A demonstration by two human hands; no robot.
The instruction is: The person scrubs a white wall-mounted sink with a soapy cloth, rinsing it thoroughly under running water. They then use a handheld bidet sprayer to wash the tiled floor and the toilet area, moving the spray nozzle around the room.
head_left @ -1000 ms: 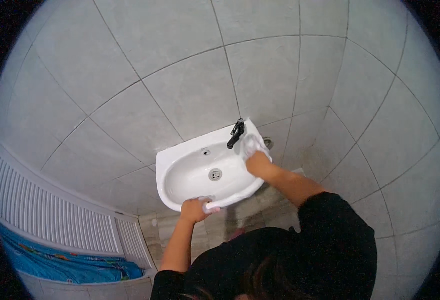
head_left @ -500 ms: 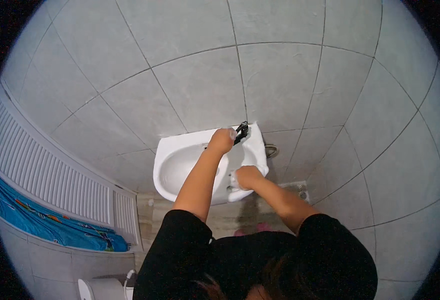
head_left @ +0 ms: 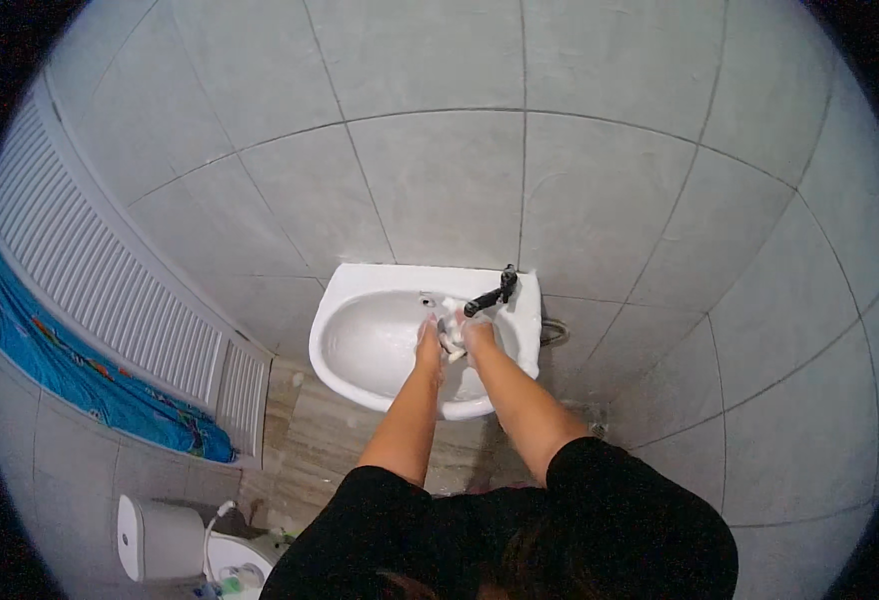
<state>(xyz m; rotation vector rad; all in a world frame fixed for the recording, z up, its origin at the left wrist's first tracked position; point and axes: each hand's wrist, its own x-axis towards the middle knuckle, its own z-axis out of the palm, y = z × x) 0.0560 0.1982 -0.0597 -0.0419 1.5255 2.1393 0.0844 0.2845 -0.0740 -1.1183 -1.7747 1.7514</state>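
Both my hands are down in a white washbasin (head_left: 355, 360), under a black tap (head_left: 492, 294). A whitish, foamy bundle (head_left: 452, 335) sits between them, too small and blurred to name. My left hand (head_left: 428, 340) is on its left side, fingers bent in toward it. From the right, my right hand (head_left: 477, 333) closes on the bundle just below the spout. Foam and the bundle partly hide the fingertips of both hands. White suds also lie along the right side of the basin.
Grey wall tiles (head_left: 430, 180) rise behind the basin. A louvred white door (head_left: 110, 270) with a blue patterned towel (head_left: 90, 370) stands at the left. At the lower left is a toilet cistern (head_left: 165, 540). A pipe (head_left: 555, 332) comes out beside the basin's right edge.
My left hand has left the tap and come down into the basin. My right hand has moved from the basin's front right rim to under the spout, beside the left. The view has shifted slightly.
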